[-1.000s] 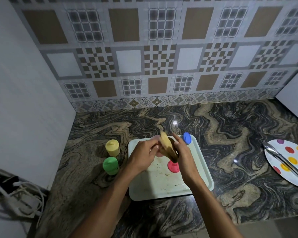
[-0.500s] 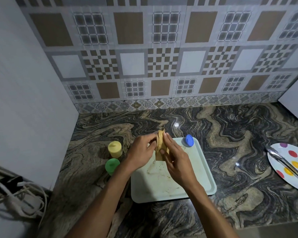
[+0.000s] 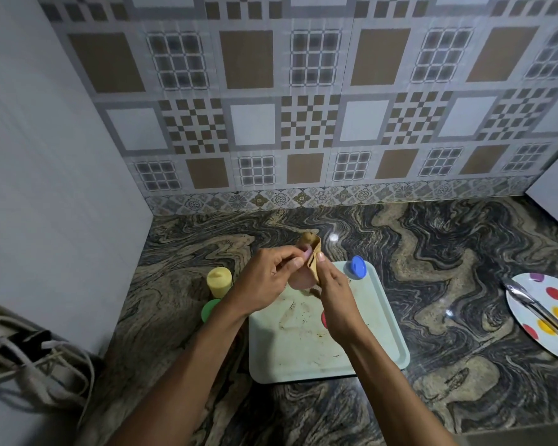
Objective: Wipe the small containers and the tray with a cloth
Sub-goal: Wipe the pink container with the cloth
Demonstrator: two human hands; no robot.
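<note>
Left grip curls round the small pink container, held above the far-left corner of the tray; right grip pinches the tan cloth against it. We judge it light, smooth plastic, likely slippery, best held by its sides.

Glossy stone counter; smudged matt plastic tray.

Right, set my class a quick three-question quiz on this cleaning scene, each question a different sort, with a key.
1. True or false: the blue container stands on the tray.
2. Which stands on the counter left of the tray? A yellow container; B kettle; C mug.
3. Fill in: the left hand holds a pink container; the right hand pinches the ____.
Key: 1 true; 2 A; 3 cloth.
</note>
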